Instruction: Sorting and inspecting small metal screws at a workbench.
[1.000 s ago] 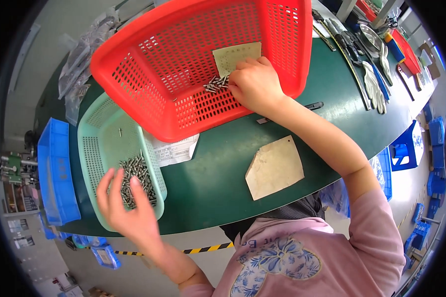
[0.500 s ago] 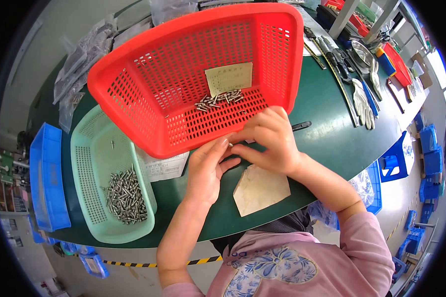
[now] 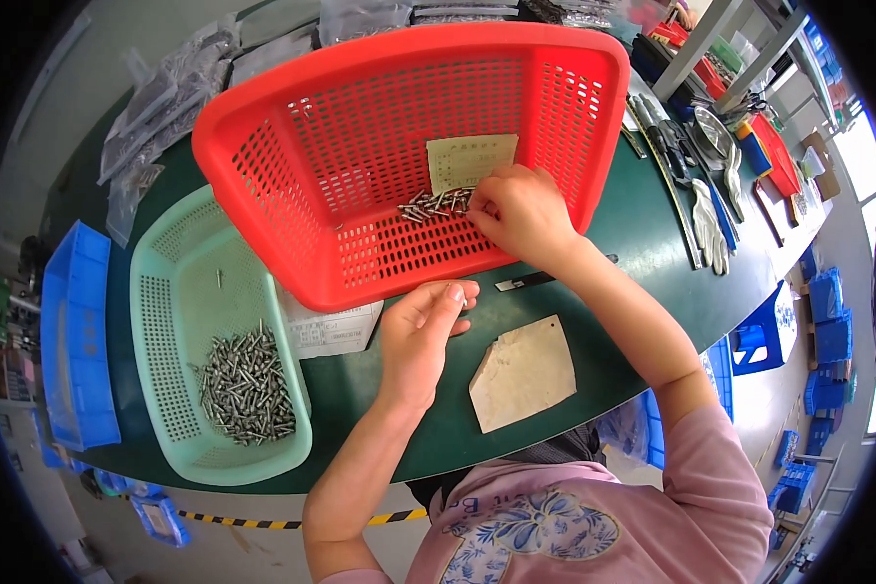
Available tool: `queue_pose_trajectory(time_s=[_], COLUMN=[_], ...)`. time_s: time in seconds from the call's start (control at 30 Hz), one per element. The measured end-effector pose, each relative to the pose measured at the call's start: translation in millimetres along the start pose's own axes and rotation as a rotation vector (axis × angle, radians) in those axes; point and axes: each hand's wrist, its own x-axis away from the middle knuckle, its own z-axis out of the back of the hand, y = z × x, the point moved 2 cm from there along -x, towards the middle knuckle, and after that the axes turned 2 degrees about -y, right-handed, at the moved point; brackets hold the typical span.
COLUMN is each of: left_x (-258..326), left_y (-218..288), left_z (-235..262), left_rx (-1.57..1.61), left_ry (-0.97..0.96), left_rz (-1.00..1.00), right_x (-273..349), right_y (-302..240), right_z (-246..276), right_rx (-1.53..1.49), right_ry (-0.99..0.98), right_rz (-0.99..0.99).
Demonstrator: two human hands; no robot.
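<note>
My right hand (image 3: pixel 524 216) reaches into the red perforated basket (image 3: pixel 608 117), its fingers curled down at a small pile of metal pins (image 3: pixel 426 206). What its fingertips grip there is hidden. Outside the basket's near rim, my left hand (image 3: pixel 417 336) is closed, thumb pressed against the curled fingers; a tiny light spot shows at the thumb tip, too small to name. A pale paper label (image 3: pixel 472 162) stands behind the pins. To the left, a light green basket (image 3: pixel 200 302) holds a larger heap of similar metal parts (image 3: pixel 248 387).
A beige paper piece (image 3: pixel 524 375) and a utility knife (image 3: pixel 526 281) lie on the green table (image 3: pixel 652 282). A printed sheet (image 3: pixel 336 329) is partly under the red basket. Blue bin (image 3: pixel 76 336) at left; gloves (image 3: pixel 711 226) and tools at right; plastic bags (image 3: pixel 165 97) behind.
My hands were together over a small metal part before the basket. The right has moved away, up into the red basket to the pins; the left stays near the rim.
</note>
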Motion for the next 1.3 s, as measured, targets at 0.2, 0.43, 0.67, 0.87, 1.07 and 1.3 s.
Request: queue_pose_trajectory(time_s=[0.2,0.43,0.67,0.87,1.07,1.3], left_x=[-2,-1,-3,0,0,2], left_y=[1,5,1,-3,-2,-1], left_z=[1,-1,1,4,2,0], left_rx=[0.006,-0.241,-0.128,0.188,0.195,0.220], left_ry=[0.023,0.152,-0.072,-0.192,-0.177,-0.159], left_rz=[-0.038,-0.301,-0.087,0.169,0.178,0.150], right_x=[5,46,50,63,63,40], right_y=[-4,-41,-39,-32,-27,-14], right_z=[6,49,50,37,34,38], right_rx=[-0.176,-0.099,-0.272,-0.563,-0.584,-0.663], right_ry=[0.014,0.012,0.081,-0.008,0.008,0.012], right_rz=[0.028,0.371,0.434,0.277,0.310,0.298])
